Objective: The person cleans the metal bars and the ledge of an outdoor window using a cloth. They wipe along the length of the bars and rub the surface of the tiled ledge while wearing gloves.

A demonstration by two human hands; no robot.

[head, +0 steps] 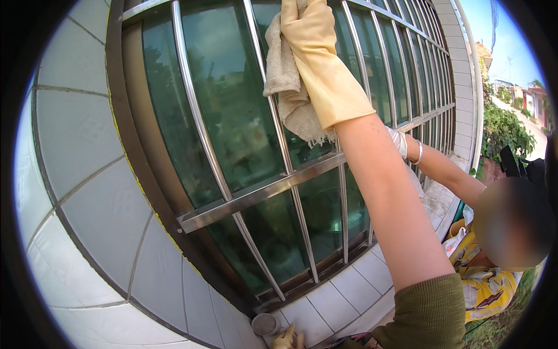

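My right hand [307, 28], in a cream rubber glove, is raised at the top of the view and grips a beige terry cloth [290, 87]. The cloth hangs down in front of the steel window bars [279, 126], its frayed lower end just above a flat crossbar [266, 187]. Behind the bars is green-tinted window glass [226, 109] with reflections. At the bottom edge my left hand [285, 339], also gloved, is low by the white tiled sill [333, 301]. Two of its fingers show apart with nothing seen between them; the rest is cut off. Beside it stands a small round container [266, 324].
At right, a co-worker in a yellow patterned top [490, 296] reaches to the bars with a white-gloved hand [399, 141]. A dark window frame [144, 170] borders the tiled wall [83, 139] at left. Plants [505, 128] and a road lie beyond.
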